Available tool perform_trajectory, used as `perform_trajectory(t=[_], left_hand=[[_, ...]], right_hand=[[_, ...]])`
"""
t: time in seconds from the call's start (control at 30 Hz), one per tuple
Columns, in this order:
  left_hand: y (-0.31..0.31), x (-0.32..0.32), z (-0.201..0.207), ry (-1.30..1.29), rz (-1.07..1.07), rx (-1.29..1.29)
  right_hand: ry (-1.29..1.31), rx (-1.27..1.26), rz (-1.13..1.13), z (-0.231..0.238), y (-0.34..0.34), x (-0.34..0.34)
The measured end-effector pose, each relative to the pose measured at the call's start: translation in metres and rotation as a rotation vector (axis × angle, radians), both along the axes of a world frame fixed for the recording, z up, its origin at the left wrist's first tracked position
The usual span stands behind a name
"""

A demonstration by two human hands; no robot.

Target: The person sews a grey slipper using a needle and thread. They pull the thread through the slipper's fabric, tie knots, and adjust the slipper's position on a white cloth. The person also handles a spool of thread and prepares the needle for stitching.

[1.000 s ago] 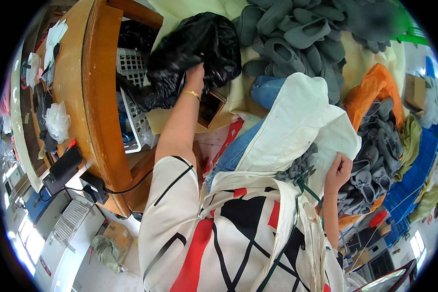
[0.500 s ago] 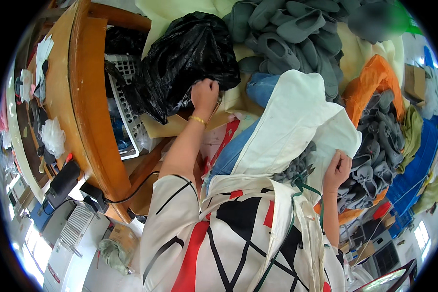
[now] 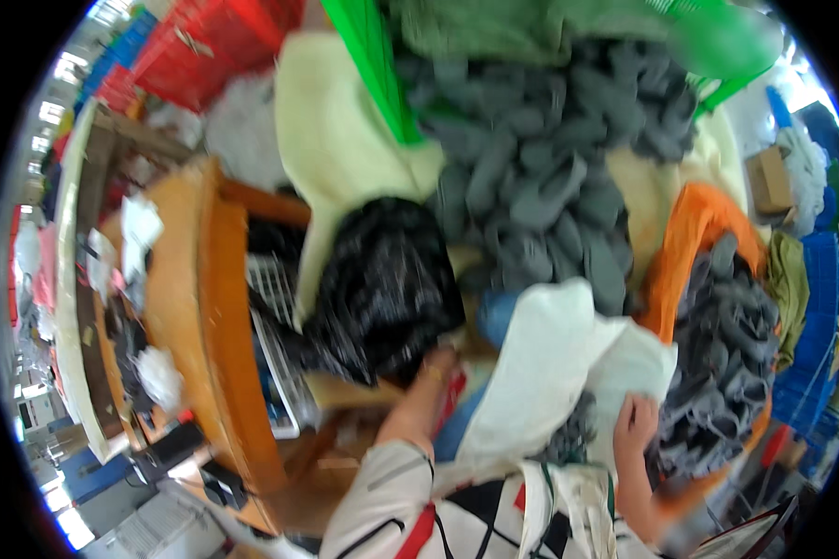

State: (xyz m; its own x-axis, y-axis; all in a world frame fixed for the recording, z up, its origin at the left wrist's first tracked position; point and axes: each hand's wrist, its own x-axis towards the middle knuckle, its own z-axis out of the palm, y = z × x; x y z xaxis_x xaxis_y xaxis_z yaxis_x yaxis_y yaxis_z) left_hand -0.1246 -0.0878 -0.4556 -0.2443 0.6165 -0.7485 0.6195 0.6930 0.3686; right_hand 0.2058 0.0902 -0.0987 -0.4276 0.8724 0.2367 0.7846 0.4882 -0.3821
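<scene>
My left hand (image 3: 441, 361) reaches to the lower edge of a shiny black plastic bag (image 3: 391, 279). It is blurred, and its fingers are mostly hidden at the bag, so I cannot tell what they hold. Closed at the right edge of a white apron (image 3: 533, 373), my right hand (image 3: 636, 421) grips the cloth. The apron spreads over my lap, over blue jeans (image 3: 459, 427). In its fold sit several small grey pieces (image 3: 573, 430), too blurred to name.
Dark grey shoe-shaped pieces (image 3: 541, 205) are heaped ahead, spilling from a green crate (image 3: 373, 70). An orange sack (image 3: 685, 242) of similar grey pieces (image 3: 722, 373) stands at right. At left are a wooden cabinet (image 3: 196, 326) and a white plastic basket (image 3: 284, 382). Red crates (image 3: 210, 51) lie beyond.
The view has tilted up, bringing the green crate and red crates in. My left hand has gone deeper under the black bag's edge. My right hand remains at the apron's edge.
</scene>
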Motion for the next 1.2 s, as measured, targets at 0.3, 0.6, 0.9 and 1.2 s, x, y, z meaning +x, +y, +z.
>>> perform_trajectory(t=[0.3, 0.6, 0.9, 1.2], left_hand=[[0.011, -0.013, 0.154, 0.136, -0.109, 0.503], [-0.007, -0.002, 0.286, -0.061, 0.298, 0.729], [0.031, 0.011, 0.471, -0.804, 0.509, 0.657], [0.045, 0.017, 0.514, -0.852, 0.351, 0.668]], right_hand=[[0.192, 0.016, -0.078, 0.014, -0.010, -0.005], [0.249, -0.027, -0.064, 0.006, -0.024, 0.022], [0.568, -0.500, 0.095, 0.064, -0.002, -0.028], [0.595, -0.730, 0.628, 0.119, -0.016, -0.122]])
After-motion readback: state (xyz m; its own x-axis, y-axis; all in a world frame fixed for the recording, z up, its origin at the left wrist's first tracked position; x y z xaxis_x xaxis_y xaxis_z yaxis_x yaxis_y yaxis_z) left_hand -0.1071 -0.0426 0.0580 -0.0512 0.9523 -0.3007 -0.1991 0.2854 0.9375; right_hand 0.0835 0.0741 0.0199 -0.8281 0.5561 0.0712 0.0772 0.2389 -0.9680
